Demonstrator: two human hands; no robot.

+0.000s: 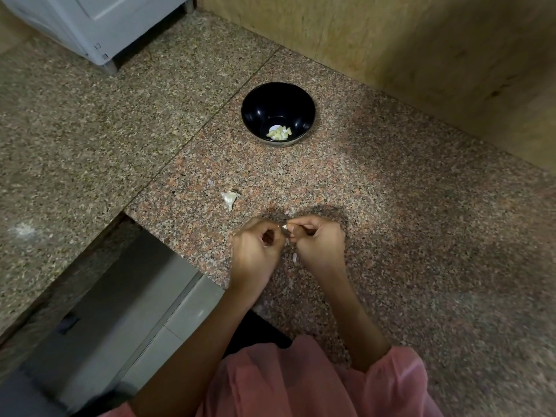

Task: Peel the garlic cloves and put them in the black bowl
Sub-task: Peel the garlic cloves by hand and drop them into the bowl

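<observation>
1. Pinching one small white garlic clove (284, 226) between them, the left hand (255, 251) and the right hand (319, 242) meet just above the counter. Both have their fingers curled in on the clove, backs of the hands up and thumbs turned toward each other.
2. Two bare forearms run from the loose pink sleeves (397, 374) at the bottom edge and converge toward the hands.
3. One pale scrap of skin (295, 257) lies on the counter between the two wrists.
4. One larger white papery garlic piece (230, 199) lies on the counter beyond the left hand. I cannot tell whether it is a whole clove or empty skin. One tiny fleck (211, 182) lies just past it.
5. One round black bowl (251, 115) stands upright farther out, well apart from the hands. On its bottom sits a small heap of pale yellow peeled cloves (279, 134), roughly five; the exact count is unclear.
6. All of this rests on one speckled granite countertop (391, 206). A white appliance (99, 28) stands at its far left, and a wooden panel (391, 40) lines its far right.
</observation>
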